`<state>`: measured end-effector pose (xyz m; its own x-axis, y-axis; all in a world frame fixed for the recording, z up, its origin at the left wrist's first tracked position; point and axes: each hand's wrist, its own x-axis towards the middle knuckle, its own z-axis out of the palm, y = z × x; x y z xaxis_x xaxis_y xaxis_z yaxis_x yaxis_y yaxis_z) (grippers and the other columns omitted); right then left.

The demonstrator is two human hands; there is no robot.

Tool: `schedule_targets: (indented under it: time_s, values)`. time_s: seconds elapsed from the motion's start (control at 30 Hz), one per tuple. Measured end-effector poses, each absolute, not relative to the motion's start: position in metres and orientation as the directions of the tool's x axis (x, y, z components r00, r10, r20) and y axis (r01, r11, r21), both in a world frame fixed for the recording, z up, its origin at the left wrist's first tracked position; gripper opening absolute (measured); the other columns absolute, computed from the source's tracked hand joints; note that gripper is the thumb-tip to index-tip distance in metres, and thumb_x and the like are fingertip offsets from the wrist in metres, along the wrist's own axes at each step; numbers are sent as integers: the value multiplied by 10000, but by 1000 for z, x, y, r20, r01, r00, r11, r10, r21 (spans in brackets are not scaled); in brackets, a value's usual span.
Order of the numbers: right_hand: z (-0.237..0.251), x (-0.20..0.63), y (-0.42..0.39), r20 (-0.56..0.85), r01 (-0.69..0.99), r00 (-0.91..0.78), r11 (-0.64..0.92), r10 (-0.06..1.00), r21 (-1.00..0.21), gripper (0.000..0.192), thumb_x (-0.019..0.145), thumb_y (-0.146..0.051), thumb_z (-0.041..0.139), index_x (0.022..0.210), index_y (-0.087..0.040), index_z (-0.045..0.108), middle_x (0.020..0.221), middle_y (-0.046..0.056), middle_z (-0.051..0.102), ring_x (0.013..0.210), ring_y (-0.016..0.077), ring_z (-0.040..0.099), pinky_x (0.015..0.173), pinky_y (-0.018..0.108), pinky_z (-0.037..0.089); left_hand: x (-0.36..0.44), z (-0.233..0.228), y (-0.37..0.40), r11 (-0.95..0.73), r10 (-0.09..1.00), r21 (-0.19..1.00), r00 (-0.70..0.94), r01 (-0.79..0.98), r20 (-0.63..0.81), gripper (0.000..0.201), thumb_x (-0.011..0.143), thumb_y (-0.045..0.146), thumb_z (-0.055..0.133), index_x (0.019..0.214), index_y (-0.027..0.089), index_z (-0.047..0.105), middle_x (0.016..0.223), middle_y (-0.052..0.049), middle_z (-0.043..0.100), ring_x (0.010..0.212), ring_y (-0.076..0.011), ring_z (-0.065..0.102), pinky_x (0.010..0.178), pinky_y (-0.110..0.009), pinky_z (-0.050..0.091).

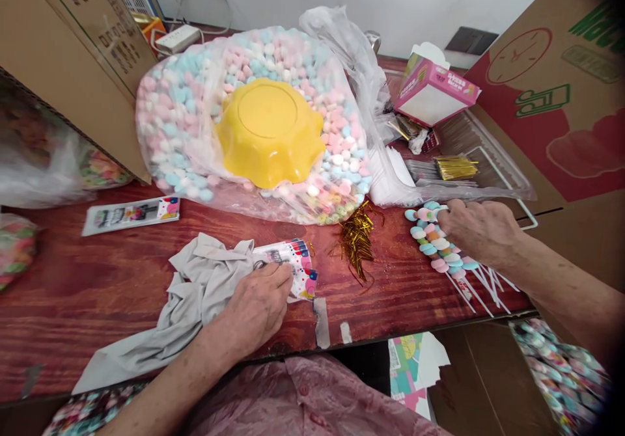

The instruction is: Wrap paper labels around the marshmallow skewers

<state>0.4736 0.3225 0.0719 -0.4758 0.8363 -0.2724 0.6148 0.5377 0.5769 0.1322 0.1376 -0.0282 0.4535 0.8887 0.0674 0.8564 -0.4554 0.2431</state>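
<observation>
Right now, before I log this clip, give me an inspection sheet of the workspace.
Surface: red-brown wooden table, tape strips at the near edge.
Job's things: printed packets under the left hand; candy skewers under the right hand.
Clutter: grey cloth, gold twist ties, big candy bag with a yellow bowl upside down on it, pink box, another packet.
Hands: left hand pressing on the packets; right hand gripping the skewer tops.
Cables: white cable looping from a power strip.
Surroundings: cardboard boxes on both sides, white wall behind.
</observation>
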Motion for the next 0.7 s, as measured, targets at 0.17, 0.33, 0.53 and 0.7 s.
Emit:
schedule_targets:
  time_s: [0.17, 0.33, 0.53, 0.7]
  values:
    - [68, 463, 322, -334, 604, -412, 529, 848, 596, 222, 839, -80, 429, 748, -120, 628, 775, 162, 628, 626, 217, 573, 536, 307, 215, 133, -27, 137, -442, 893, 242, 450, 864, 23, 229, 883, 92, 452, 1001, 136, 644, 1139, -122, 637, 983, -248, 579, 861, -401, 520]
    - [64, 462, 326, -427, 578, -413, 594, 805, 559, 172, 830, -80, 471, 754, -125, 618, 799, 138, 645, 657, 203, 580, 552, 307, 219, 135, -25, 137, -444, 888, 239, 460, 864, -15, 237, 889, 73, 448, 1008, 124, 646, 1111, -115, 633, 963, -239, 558, 889, -394, 507]
    - [83, 474, 333, -446, 583, -354, 567, 822, 582, 238, 870, -77, 434, 902, -151, 659, 932, 117, 671, 744, 211, 626, 516, 303, 204, 135, -22, 136, -437, 885, 245, 462, 866, -53, 194, 898, 94, 465, 963, 130, 644, 1060, -104, 620, 940, -242, 536, 850, -392, 500]
    - [108, 486, 311, -341, 637, -261, 426, 903, 642, 234, 889, -151, 436, 947, -226, 650, 1022, 58, 696, 807, 227, 655, 469, 302, 208, 136, -19, 135, -429, 889, 241, 454, 871, -60, 198, 890, 80, 465, 959, 115, 647, 1064, -113, 624, 943, -242, 542, 870, -394, 493]
